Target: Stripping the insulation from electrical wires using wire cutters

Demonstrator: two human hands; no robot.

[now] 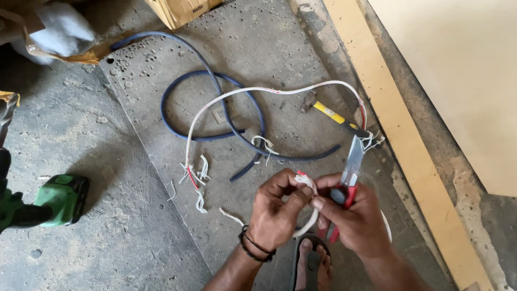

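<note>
A green power tool (56, 200) lies on the concrete floor (107, 151), far left of the white cable (242, 92). A dark blue cable (215, 102) loops on the floor, crossing under the white cable's long arc. Left of the hands, the white cable's far end (193, 175) is stripped, showing red and white wires, with white scraps of sheath (200, 202) beside it. The left hand (277, 207), a dark band at its wrist, has its fingers (293, 195) closed on the white cable's near end, where a bit of red wire shows at the tip. The right hand (353, 213) touches the same end with its fingers (323, 203) pinched, and also holds red-handled scissors (350, 170) whose blades point up and away. Beyond the scissors lies a yellow-handled hammer (331, 114), just by the white cable's bend. A sandalled foot (311, 264) shows below the hands. A pale wooden plank (398, 129) runs along the right.
</note>
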